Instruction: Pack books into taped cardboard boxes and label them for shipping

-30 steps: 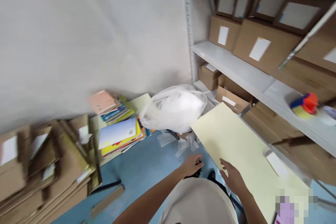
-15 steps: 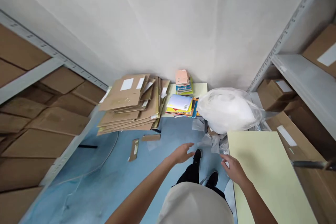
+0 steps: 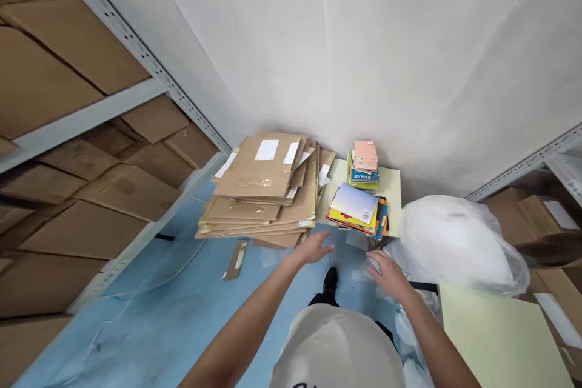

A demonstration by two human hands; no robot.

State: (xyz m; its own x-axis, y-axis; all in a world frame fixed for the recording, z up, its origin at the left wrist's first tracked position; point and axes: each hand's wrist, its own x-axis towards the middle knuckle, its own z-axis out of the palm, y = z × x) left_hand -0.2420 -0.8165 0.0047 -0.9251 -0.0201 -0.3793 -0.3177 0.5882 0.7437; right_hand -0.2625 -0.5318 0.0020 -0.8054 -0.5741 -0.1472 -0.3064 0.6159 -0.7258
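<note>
My left hand (image 3: 313,247) is held out with thumb and fingers apart, holding nothing. It hovers just in front of the stack of flattened cardboard boxes (image 3: 259,177), apart from it as far as I can see. My right hand (image 3: 387,274) reaches forward with curved fingers spread from the thumb. A small whitish patch shows between them; I cannot tell whether it is plastic behind the hand. Ahead of both hands, a low pile of books (image 3: 357,205) with a pale blue cover on top lies on a pale yellow table (image 3: 391,185). Behind it rises a second book stack (image 3: 365,160) topped with pink booklets.
A big translucent plastic bag (image 3: 454,242) bulges to the right, beside another pale yellow tabletop (image 3: 495,339). Shelves of cardboard boxes (image 3: 86,224) line the left. Cardboard strips (image 3: 235,260) and a cable (image 3: 177,282) lie on the blue floor. A white wall stands behind.
The view has swung right and moved closer to the table with the books. Both hands are still held forward and spread, now nearer to the cardboard and books.
</note>
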